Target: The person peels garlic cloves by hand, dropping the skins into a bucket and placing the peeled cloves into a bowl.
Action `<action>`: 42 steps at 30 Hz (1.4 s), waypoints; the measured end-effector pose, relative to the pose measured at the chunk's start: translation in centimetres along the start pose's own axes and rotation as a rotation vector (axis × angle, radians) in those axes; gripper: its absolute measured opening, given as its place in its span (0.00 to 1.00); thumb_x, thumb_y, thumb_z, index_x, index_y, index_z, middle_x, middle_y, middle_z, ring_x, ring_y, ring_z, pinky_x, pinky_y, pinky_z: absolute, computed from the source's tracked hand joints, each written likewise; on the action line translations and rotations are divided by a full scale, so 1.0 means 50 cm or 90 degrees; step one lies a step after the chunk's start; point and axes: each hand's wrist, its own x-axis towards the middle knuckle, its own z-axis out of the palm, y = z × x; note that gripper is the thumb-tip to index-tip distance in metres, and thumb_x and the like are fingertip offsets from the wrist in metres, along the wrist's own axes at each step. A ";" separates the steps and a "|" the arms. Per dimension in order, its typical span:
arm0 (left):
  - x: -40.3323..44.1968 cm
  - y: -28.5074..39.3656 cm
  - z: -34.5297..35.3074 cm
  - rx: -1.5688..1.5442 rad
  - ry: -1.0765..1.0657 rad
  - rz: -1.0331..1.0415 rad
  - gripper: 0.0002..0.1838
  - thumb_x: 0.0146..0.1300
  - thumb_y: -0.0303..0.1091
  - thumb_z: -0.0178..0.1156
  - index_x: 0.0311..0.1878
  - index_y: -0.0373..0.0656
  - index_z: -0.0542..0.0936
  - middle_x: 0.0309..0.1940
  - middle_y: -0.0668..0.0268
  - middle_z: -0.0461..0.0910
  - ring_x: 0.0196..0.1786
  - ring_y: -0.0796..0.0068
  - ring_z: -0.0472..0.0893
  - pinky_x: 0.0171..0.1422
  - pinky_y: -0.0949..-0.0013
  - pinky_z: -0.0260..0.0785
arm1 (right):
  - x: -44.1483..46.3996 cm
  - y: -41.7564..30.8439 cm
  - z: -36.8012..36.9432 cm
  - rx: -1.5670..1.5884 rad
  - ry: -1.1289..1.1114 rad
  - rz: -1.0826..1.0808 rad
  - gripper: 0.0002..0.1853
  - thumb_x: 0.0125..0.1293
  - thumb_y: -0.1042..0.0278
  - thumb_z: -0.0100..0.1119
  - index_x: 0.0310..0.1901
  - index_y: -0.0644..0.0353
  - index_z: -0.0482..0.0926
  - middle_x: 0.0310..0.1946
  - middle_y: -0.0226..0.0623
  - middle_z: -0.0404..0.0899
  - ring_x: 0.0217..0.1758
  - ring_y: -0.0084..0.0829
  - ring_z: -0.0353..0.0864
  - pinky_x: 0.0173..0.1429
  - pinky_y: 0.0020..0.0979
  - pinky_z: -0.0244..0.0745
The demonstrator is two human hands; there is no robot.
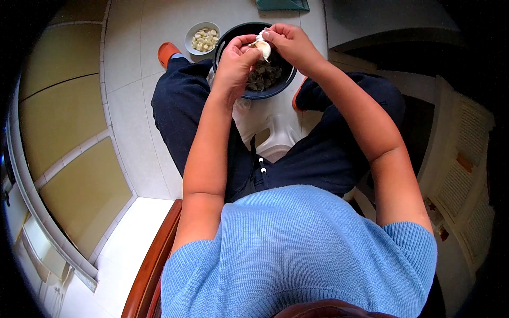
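Observation:
Over a dark round basin [292,79], both of my hands meet at a pale piece of garlic [263,50]. My left hand [236,62] pinches it from the left between thumb and fingers. From the right, my right hand [290,43] grips its upper, papery white part with closed fingertips. Dark scraps [264,78] lie in the bottom of the basin; what they are is hard to make out. Left of the basin stands a white bowl [188,40] holding several peeled garlic cloves [205,40].
The basin stands on the tiled floor [124,100] between my knees, with an orange shoe [167,53] to its left. A white plastic stool [277,132] shows between my legs. At the top edge lies a green dustpan-like object [282,5]. A wooden chair arm [154,259] is at lower left.

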 end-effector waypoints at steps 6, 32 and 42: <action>-0.002 0.005 -0.005 -0.082 -0.011 -0.023 0.15 0.56 0.30 0.59 0.47 0.39 0.72 0.32 0.70 0.77 0.28 0.87 0.72 0.29 0.84 0.62 | 0.020 0.030 -0.026 -0.140 0.046 -0.023 0.14 0.58 0.59 0.57 0.31 0.65 0.80 0.21 0.33 0.77 0.23 0.23 0.73 0.30 0.28 0.68; 0.005 -0.009 -0.004 -0.080 0.047 0.032 0.19 0.63 0.28 0.54 0.56 0.36 0.68 0.46 0.62 0.76 0.46 0.74 0.78 0.51 0.73 0.71 | -0.010 -0.021 0.000 0.102 -0.007 0.004 0.12 0.56 0.64 0.61 0.34 0.66 0.81 0.28 0.34 0.80 0.30 0.20 0.75 0.34 0.20 0.70; 0.007 -0.021 0.015 -0.038 0.046 0.106 0.13 0.65 0.30 0.51 0.52 0.38 0.72 0.43 0.67 0.76 0.40 0.81 0.75 0.48 0.78 0.67 | -0.009 -0.026 0.001 0.289 -0.122 0.178 0.12 0.61 0.64 0.56 0.42 0.62 0.72 0.26 0.29 0.76 0.24 0.14 0.69 0.23 0.14 0.60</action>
